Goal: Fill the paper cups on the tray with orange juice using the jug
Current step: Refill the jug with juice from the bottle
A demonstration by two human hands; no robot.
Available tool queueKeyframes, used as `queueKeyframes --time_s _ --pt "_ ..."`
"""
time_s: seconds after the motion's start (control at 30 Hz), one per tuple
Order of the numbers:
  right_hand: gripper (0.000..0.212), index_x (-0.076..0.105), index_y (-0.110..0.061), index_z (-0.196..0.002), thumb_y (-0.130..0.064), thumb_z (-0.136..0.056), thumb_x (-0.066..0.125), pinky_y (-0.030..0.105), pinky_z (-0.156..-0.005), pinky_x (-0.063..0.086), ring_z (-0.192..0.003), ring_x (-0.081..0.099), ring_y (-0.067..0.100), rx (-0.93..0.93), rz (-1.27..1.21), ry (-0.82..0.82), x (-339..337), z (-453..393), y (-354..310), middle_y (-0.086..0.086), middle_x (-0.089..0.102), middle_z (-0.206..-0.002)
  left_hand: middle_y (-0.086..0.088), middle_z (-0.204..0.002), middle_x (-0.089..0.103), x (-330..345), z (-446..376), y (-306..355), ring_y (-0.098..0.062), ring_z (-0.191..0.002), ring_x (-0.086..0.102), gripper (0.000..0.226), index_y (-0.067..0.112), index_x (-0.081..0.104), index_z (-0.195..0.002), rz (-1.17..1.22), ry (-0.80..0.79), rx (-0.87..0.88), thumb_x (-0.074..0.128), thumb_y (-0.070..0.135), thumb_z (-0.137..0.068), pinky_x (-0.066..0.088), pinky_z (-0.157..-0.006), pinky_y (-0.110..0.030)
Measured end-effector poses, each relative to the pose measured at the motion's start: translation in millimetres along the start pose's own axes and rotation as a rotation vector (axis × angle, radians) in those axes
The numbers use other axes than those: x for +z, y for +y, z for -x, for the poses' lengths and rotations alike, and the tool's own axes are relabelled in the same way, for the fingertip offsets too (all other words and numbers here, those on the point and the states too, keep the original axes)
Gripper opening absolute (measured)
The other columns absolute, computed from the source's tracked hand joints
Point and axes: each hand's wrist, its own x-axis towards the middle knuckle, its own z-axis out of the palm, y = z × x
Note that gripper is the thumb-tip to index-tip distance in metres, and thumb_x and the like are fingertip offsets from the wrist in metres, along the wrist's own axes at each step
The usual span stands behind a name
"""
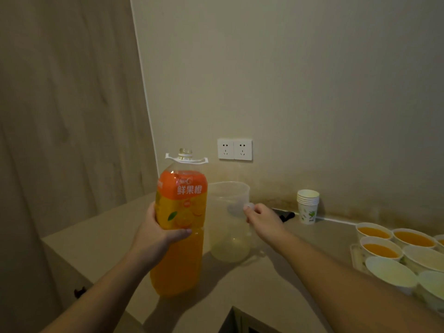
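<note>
Both hands are occupied: the left hand [158,233] is wrapped around a large, uncapped clear plastic bottle of orange juice [179,227], held upright, while a small white cap [249,207] is pinched in the right hand [263,218]. Just behind, the translucent plastic jug [229,222] is seen standing almost empty on the beige counter [276,272]. On the tray [355,257] at far right, three white paper cups [380,251] are already filled, several are left empty. A refill of the jug is judged next.

Paper cups on the tray [355,257] run off the right edge, their number unclear; a dark object [286,215] is partly hidden behind the right hand [263,218].
</note>
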Motion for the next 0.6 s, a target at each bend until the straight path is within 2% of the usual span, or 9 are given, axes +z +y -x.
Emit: queueKeyframes --time_s 0.1,0.2,0.33,0.5,0.6 --pt "0.033 0.063 -0.009 -0.094 -0.040 -0.100 0.052 0.040 -0.080 0.053 -0.081 0.064 0.020 -0.027 -0.164 -0.030 -15.3 18.6 7.9 0.002 0.069 -0.084 0.005 -0.125 0.064 4.3 2.5 2.8 -0.027 -0.110 0.064 0.135 0.035 0.040 -0.143 -0.004 -0.024 0.008 0.093 0.071 -0.024 0.054 -0.092 -0.059" --pt "0.026 0.061 -0.009 -0.086 -0.031 -0.099 0.058 0.044 -0.078 0.054 -0.072 0.062 0.022 -0.066 -0.307 -0.047 -39.1 43.8 24.4 0.005 0.066 -0.075 0.005 -0.123 0.064 15.4 6.1 10.1 -0.024 -0.109 0.064 0.118 0.034 0.041 -0.141 -0.010 -0.042 0.019 0.094 0.055 -0.038 0.054 -0.091 -0.055" --pt "0.029 0.057 -0.014 -0.076 -0.035 -0.093 0.067 0.041 -0.066 0.044 -0.062 0.055 0.022 -0.072 -0.408 0.005 -69.9 71.4 39.0 0.002 0.058 -0.064 0.006 -0.123 0.062 29.9 5.1 16.7 -0.024 -0.109 0.063 0.102 0.037 0.041 -0.138 -0.090 -0.089 0.026 0.098 0.037 -0.053 0.054 -0.091 -0.053" --pt "0.037 0.060 -0.013 -0.077 -0.046 -0.093 0.063 0.033 -0.060 0.045 -0.058 0.055 0.016 -0.049 -0.334 0.030 -93.4 84.8 45.3 0.001 0.060 -0.063 0.007 -0.122 0.061 41.5 -0.2 35.1 -0.026 -0.108 0.063 0.114 0.042 0.038 -0.138 -0.247 -0.137 0.037 0.094 0.055 -0.039 0.054 -0.093 -0.060" --pt "0.043 0.060 -0.014 -0.074 -0.051 -0.095 0.057 0.030 -0.063 0.045 -0.058 0.055 0.012 -0.051 -0.248 0.071 -93.1 89.5 52.6 -0.003 0.062 -0.061 0.004 -0.121 0.060 42.1 -5.6 47.4 -0.028 -0.108 0.062 0.115 0.043 0.036 -0.135 -0.356 -0.140 0.059 0.091 0.056 -0.035 0.053 -0.093 -0.060"
